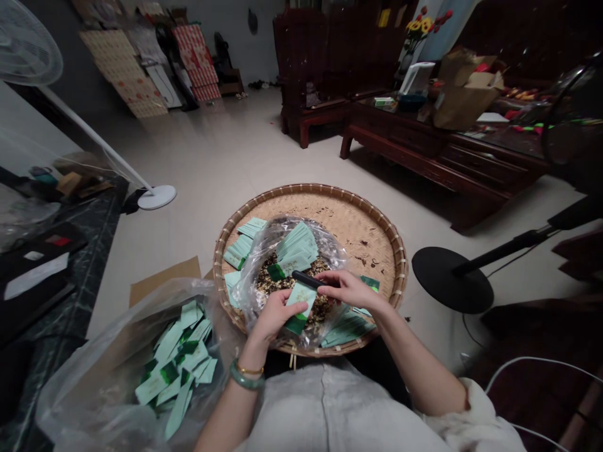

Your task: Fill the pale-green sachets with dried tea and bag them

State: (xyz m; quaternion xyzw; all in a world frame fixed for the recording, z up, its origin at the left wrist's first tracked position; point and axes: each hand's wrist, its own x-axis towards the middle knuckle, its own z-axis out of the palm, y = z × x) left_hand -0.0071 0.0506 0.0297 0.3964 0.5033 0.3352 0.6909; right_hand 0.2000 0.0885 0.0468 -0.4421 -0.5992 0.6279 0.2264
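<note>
head view: left hand (273,316) pinches one packet (302,296), right hand (349,289) pinches one black bar (305,279), over one tray (348,213).

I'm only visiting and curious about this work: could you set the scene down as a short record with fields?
Left hand: grip holds one flat, mint-and-dark-green packet
Right hand: grip holds a slim black bar-shaped tool at the packet's upper end
Beneath: open clear plastic bag of dry brown-and-cream bits, a fanned stack of mint-green packets on top
Base: round, woven tan tray
Left of tray: large translucent plastic bag holding a loose heap of similar packets
Background left: white standing fan
</note>
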